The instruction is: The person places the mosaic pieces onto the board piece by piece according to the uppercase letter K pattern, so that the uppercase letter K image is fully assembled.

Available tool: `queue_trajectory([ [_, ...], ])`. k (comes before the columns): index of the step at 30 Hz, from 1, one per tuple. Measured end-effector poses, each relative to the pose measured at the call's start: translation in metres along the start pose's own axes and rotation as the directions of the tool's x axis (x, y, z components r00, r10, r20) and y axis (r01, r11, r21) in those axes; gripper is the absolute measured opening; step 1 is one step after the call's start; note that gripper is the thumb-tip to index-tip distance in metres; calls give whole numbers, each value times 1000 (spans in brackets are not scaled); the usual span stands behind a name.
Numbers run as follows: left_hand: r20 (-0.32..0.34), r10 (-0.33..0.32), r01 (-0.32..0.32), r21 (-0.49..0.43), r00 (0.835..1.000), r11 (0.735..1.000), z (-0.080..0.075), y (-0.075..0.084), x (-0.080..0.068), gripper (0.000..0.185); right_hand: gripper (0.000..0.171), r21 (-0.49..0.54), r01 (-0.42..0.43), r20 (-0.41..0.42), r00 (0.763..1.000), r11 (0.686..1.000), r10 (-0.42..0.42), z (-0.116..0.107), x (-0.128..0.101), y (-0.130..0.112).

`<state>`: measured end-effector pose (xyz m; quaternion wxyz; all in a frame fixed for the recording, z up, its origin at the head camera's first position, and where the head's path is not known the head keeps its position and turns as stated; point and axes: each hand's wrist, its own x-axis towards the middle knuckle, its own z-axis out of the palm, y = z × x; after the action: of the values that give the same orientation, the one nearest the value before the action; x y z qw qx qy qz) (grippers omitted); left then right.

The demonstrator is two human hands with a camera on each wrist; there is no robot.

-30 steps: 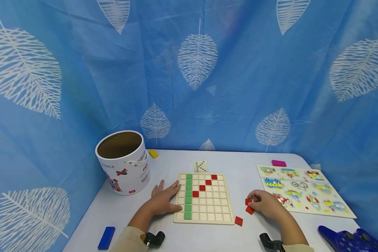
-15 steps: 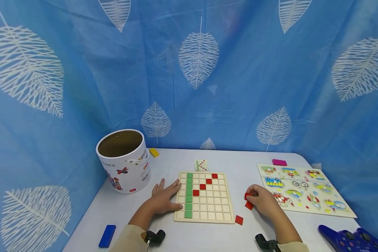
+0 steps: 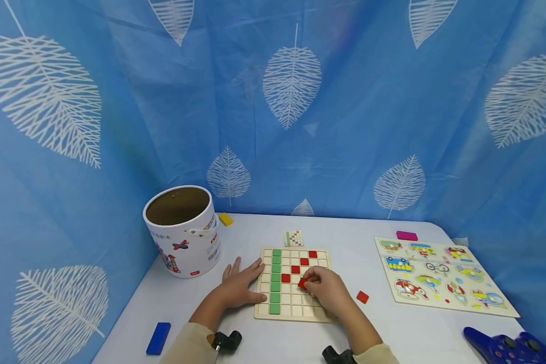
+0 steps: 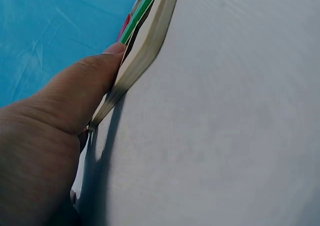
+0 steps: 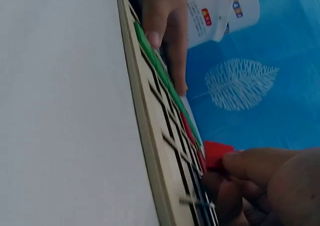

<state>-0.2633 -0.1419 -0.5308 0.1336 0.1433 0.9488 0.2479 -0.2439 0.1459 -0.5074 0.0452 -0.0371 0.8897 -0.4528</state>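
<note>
**Red tile held over the grid board**

Red tile [image 3: 303, 283] sits pinched in the fingertips of the right hand [image 3: 327, 290], which hovers over the middle of the wooden grid board [image 3: 296, 308]. In the right wrist view the same tile [image 5: 216, 155] shows between curled fingers [image 5: 255, 166], just above the board's cells [image 5: 165, 151]; whether it touches the board cannot be told.

The left hand [image 3: 238, 288] lies flat on the table [image 3: 255, 344] with straight fingers spread against the board's left edge, holding nothing. The left wrist view shows its thumb [image 4: 85, 85] pressed to the board's side [image 4: 145, 50].

On the board a column of green tiles [image 3: 275, 280] runs down the second column from the left. Four red tiles [image 3: 304, 262] form a diagonal from the upper right down toward the green column, and the held tile is just below and right of the lowest one.

A loose red tile [image 3: 362, 297] lies on the table to the right of the board, apart from it. A small pattern card [image 3: 293, 237] lies just beyond the board's far edge.

Further left stands an open paper bucket [image 3: 182, 230] with a yellow block [image 3: 225, 219] behind it. A blue block [image 3: 158, 337] lies near the table's front left. To the right are a picture puzzle board [image 3: 441, 275], a pink block [image 3: 407, 235] and a blue game controller [image 3: 509, 349].
</note>
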Motion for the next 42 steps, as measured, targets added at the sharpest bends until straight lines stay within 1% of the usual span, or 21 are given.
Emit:
queue_trajectory([
  [3,-1,-9,9,13,1000,1000,0,0,1,102,12,-68,45,15,999,997,-44,11,1,-6],
  [6,-1,-5,5,19,1000,1000,0,1,3,102,11,-128,87,30,996,988,-84,16,2,-5],
  [9,-1,-2,2,12,1000,1000,3,3,3,102,12,-162,107,57,993,981,-99,18,2,-1],
  [12,-1,-5,5,6,1000,1000,5,3,2,102,14,-193,124,64,991,973,-114,21,3,3],
  [15,-3,-3,3,2,1000,1000,5,3,2,101,10,-220,138,63,990,966,-127,22,4,3],
  [19,-8,3,-3,5,1000,1000,4,1,2,101,8,-282,172,51,985,944,-164,23,4,2],
  [23,-1,1,-1,9,1000,1000,4,0,3,101,9,-342,176,44,984,923,-171,24,2,0],
  [27,-5,-2,2,4,1000,1000,3,-1,2,102,9,-351,178,45,984,919,-173,26,2,-2],
  [30,-7,-7,7,3,1000,1000,3,-2,3,102,13,-331,184,48,983,926,-178,25,2,-1],
  [32,-4,-11,11,7,1000,1000,3,-2,3,103,18,-291,170,40,985,942,-165,20,1,1],
  [34,3,-19,19,15,1000,1000,3,-2,4,103,24,-246,140,12,990,959,-142,11,1,5],
  [35,3,-20,20,16,1000,1000,3,-2,4,103,26,-228,123,-9,992,966,-128,5,1,8],
  [37,-1,-20,20,17,1000,1000,4,-1,5,103,30,-204,63,-57,996,977,-76,-13,0,16],
  [39,-2,-20,20,17,1000,1000,4,-1,5,103,35,-227,-14,-101,995,974,-10,-34,-2,29],
  [42,2,-18,18,20,1000,1000,4,-2,4,103,46,-318,-131,-118,988,939,97,-63,-10,50],
])
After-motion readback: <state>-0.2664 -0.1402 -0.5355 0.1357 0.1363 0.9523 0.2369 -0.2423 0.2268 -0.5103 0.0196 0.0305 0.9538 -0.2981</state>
